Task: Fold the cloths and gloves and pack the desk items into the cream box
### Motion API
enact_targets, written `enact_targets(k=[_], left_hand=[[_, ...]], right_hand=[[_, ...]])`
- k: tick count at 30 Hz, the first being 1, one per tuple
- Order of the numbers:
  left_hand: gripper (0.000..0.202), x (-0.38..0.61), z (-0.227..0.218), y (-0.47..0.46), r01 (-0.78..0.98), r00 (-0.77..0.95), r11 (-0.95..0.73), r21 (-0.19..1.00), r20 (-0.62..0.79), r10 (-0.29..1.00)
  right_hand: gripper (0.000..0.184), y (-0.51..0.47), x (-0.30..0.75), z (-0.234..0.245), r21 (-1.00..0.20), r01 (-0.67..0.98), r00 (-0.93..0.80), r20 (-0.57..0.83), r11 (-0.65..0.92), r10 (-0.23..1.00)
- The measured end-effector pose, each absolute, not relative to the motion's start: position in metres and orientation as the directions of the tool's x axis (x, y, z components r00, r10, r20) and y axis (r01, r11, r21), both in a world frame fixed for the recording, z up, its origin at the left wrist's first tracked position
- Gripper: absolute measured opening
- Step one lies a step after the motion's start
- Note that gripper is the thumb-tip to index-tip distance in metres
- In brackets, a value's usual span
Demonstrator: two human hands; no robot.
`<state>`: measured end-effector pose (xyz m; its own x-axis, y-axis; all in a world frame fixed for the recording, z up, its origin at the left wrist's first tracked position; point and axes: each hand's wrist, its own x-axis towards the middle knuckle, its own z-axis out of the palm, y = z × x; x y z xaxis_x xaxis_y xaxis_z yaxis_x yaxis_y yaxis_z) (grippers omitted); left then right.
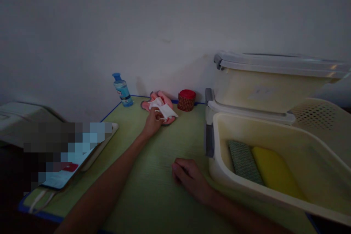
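Observation:
My left hand (153, 122) reaches to the far side of the green table (153, 190) and pinches a white cloth (163, 109). The cloth lies over a pink cloth (160, 98) near the wall. My right hand (189, 179) rests on the table nearer to me, fingers curled under, nothing visible in it. It sits just left of a cream plastic basket (219, 168).
The basket holds a folded grey-green cloth (243, 161) and a yellow cloth (275, 172). A lidded cream bin (271, 80) stands behind it. A blue bottle (122, 89) and a red-lidded woven pot (187, 100) stand by the wall. A tray with a phone (82, 153) lies left.

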<state>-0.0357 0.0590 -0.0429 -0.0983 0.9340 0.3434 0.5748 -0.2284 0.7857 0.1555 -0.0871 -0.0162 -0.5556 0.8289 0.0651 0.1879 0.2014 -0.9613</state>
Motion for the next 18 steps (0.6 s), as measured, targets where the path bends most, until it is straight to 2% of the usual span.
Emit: enact_targets(k=[3, 9, 13, 18], left_hand=[[0.069, -0.032, -0.041, 0.059, 0.49, -0.101, -0.242, 0.838, 0.33, 0.939], [0.026, -0.03, -0.031, 0.053, 0.368, -0.181, -0.214, 0.905, 0.295, 0.938], [0.02, -0.033, -0.024, 0.048, 0.25, -0.295, -0.212, 0.945, 0.283, 0.913], [0.017, -0.028, -0.008, 0.04, 0.027, -0.341, -0.217, 0.976, 0.213, 0.916]], right_hand=[[0.039, -0.088, 0.154, -0.015, -0.941, 0.242, -0.55, 0.066, 0.234, 0.832], [0.034, -0.092, 0.151, -0.011, -0.883, 0.335, -0.504, 0.127, 0.329, 0.855], [0.033, -0.095, 0.147, -0.005, -0.842, 0.375, -0.528, 0.149, 0.387, 0.836], [0.033, -0.089, 0.142, -0.007, -0.888, 0.297, -0.495, 0.172, 0.351, 0.852]])
